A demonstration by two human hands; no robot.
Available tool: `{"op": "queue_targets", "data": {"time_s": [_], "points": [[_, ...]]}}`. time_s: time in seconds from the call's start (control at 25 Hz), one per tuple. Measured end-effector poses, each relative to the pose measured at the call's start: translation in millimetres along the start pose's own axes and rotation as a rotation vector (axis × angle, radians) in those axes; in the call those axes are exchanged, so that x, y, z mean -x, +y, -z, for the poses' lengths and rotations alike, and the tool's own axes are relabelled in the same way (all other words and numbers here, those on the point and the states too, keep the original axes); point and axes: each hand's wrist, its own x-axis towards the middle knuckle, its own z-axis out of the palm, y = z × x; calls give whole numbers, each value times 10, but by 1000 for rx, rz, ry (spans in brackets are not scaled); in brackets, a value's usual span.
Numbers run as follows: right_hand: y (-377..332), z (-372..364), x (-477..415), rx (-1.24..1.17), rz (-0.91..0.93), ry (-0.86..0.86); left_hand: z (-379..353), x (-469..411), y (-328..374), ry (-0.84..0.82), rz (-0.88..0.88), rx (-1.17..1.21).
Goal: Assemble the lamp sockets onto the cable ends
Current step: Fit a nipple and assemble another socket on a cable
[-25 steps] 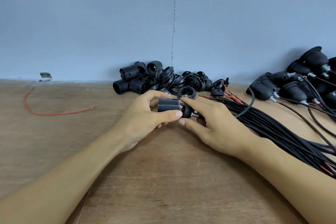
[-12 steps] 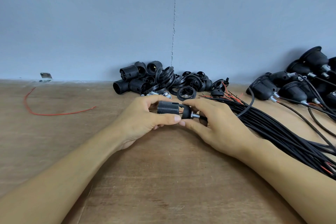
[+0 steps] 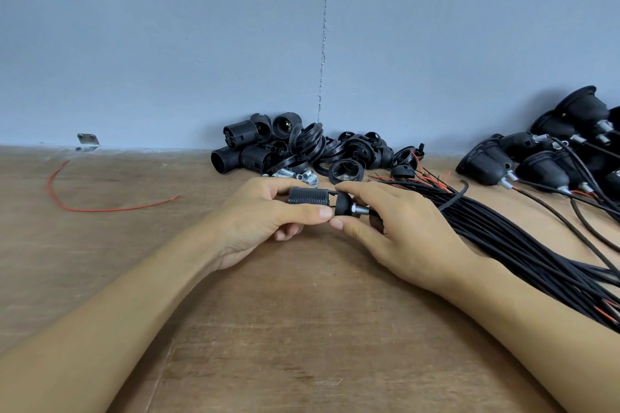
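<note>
Threaded socket body (image 3: 307, 199) is clamped in left hand (image 3: 258, 211) grip, fingers curled round it. Dome cap (image 3: 343, 205) is pinched by right hand (image 3: 396, 228) grip. Both are held just in front of loose socket pile (image 3: 268, 147), above table (image 3: 302, 329).

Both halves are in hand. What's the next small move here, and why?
Probably close the gap: push the domed cap, pinched in the right hand, up against the ribbed socket body that the left hand grips, then start twisting it on. The two parts line up end to end, but a narrow gap shows between them, so they look not yet joined.
</note>
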Motion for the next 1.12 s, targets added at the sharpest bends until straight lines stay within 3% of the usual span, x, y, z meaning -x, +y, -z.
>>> {"op": "queue_targets", "data": {"time_s": [0.72,1.12], "points": [[-37,34,-47,-174,95,-138,48,44,-3,-68,-9,-45],[-108,69,-43,-216,141,-105,58,65,14,-124,33,14]]}}
